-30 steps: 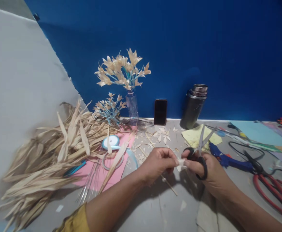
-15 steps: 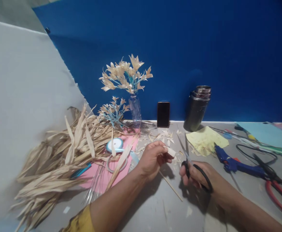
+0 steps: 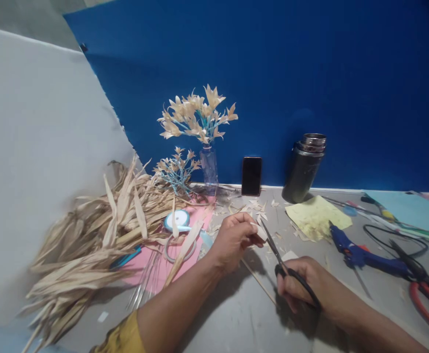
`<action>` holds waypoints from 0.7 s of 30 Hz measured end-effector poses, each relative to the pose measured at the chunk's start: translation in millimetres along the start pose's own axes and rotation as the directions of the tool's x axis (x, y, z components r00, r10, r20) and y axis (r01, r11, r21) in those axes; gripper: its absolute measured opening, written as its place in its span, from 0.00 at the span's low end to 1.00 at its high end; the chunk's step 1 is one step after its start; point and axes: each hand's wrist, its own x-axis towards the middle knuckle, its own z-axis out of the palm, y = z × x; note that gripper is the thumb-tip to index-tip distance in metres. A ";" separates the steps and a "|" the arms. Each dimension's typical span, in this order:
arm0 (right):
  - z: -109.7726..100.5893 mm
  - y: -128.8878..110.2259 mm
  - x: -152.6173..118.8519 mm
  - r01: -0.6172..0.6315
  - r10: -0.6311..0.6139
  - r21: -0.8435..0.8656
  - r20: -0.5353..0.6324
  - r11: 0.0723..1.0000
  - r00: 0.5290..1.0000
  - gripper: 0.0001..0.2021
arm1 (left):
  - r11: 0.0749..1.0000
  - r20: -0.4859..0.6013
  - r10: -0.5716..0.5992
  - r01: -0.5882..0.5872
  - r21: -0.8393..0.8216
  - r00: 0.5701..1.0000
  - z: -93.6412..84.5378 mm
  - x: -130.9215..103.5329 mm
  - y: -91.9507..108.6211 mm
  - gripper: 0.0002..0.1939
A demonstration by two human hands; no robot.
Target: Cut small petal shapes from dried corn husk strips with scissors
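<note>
Between the thumb and fingers of my left hand [image 3: 236, 240] is a small pale piece of corn husk [image 3: 261, 232]. My right hand [image 3: 302, 284] grips black-handled scissors [image 3: 275, 249], whose blades point up and left and meet the edge of the husk piece. The blades look nearly closed. A thin stick [image 3: 259, 282] lies on the table below my left hand. Small husk scraps [image 3: 258, 208] are scattered just beyond my hands.
Dried corn husks [image 3: 100, 245] heap up at left beside pink paper [image 3: 150, 267] and a ribbon roll [image 3: 177, 220]. Husk flowers stand in a clear vase [image 3: 208, 169] near a phone [image 3: 251, 176] and a flask [image 3: 304, 169]. Right lie a blue glue gun [image 3: 369, 257] and red-handled cutters [image 3: 427, 299].
The scissors have moved left to the husk piece, and their blades have come closer together. My left hand still holds the piece. The whole view has shifted slightly.
</note>
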 end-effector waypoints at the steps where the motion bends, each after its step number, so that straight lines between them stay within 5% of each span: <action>1: -0.6 1.2 0.1 -0.001 0.001 -0.014 -0.008 1.000 1.000 0.27 | 1.000 0.001 0.002 -0.002 0.001 1.000 0.0 0.2 0.2 0.06; 21: -0.7 1.2 0.7 -0.023 0.017 -0.118 -0.052 0.993 0.999 0.23 | 1.000 -0.005 0.016 -0.016 0.000 1.000 -0.8 0.8 0.4 0.06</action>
